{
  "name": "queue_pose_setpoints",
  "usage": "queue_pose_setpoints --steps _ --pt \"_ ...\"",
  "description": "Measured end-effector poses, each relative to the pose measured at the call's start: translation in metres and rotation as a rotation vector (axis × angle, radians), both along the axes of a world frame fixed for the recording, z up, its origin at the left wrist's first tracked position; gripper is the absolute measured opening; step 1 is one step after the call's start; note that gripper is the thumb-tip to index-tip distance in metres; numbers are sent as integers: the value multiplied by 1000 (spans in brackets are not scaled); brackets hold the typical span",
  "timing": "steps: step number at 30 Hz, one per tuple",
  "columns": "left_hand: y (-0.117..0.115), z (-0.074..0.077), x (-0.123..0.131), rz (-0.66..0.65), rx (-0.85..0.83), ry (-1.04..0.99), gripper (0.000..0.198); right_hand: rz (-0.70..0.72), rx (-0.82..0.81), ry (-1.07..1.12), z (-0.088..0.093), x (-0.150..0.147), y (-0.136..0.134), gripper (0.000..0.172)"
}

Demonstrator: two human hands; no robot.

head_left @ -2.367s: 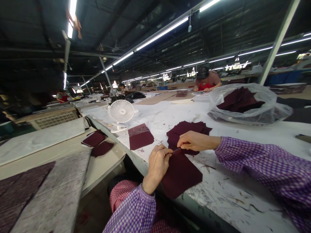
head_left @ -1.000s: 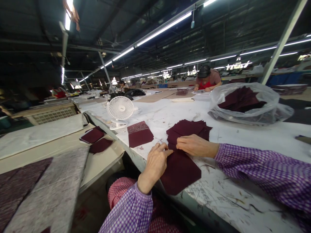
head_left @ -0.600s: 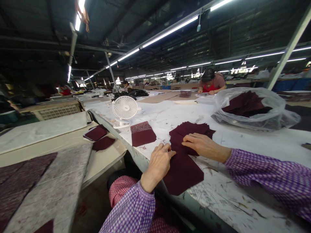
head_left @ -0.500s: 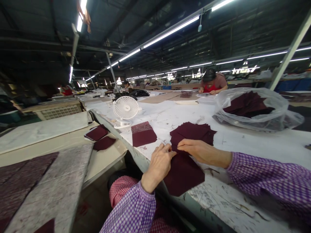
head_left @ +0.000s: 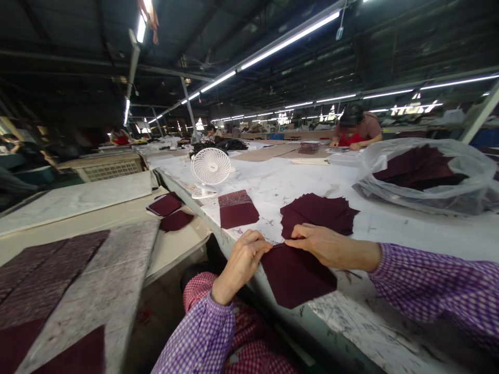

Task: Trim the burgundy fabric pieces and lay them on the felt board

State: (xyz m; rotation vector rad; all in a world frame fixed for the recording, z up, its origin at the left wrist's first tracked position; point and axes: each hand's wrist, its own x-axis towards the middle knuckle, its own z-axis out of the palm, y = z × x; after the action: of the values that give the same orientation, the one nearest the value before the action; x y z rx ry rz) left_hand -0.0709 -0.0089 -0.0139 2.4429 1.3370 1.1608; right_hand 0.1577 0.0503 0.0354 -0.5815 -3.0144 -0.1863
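A dark maroon fabric piece (head_left: pixel 299 278) with cut corners lies at the near edge of the white table, partly overhanging it. My left hand (head_left: pixel 244 259) pinches the far left corner of that piece between thumb and fingers. At the same far edge, my right hand (head_left: pixel 325 244) has thumb and fingertips closed on the cloth, a short gap from the left. A narrow strip along this edge looks folded over. Just beyond my right hand sits a fanned pile of maroon pieces (head_left: pixel 317 210). To its left is a small stack of maroon pieces with a speckled band (head_left: pixel 237 209).
A small white fan (head_left: pixel 211 166) stands on the table (head_left: pixel 268 174) farther back. On the right is a clear plastic bag (head_left: pixel 374 189) of maroon pieces. More cut pieces (head_left: pixel 176 221) lie on the lower left surface. A co-worker (head_left: pixel 358 130) leans over the table's far side.
My left hand has shifted left along the piece's far edge, away from my right hand, which stays near its place. The whole view has swung slightly left.
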Motion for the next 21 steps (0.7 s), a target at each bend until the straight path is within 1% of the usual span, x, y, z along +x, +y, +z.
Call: queue_pose_setpoints --steps 4,8,14,18,19,21 --pt "-1 -2 0 -8 -2 -16 22 -13 101 -149 11 -13 -6 56" --pt "1 -4 -4 10 -31 -62 17 1 166 -246 19 -26 -10 57" --pt "0 -2 -17 -23 -86 -122 18 -3 172 -310 26 -38 -15 57" --pt "-3 -1 -31 -69 -114 -138 19 -12 192 -300 28 -48 -22 56" --pt "-3 -2 -34 -54 -114 -160 18 -11 201 -291 29 -50 -23 56" --pt "0 -4 -39 33 -90 -221 16 1 205 -272 29 -51 -22 55"
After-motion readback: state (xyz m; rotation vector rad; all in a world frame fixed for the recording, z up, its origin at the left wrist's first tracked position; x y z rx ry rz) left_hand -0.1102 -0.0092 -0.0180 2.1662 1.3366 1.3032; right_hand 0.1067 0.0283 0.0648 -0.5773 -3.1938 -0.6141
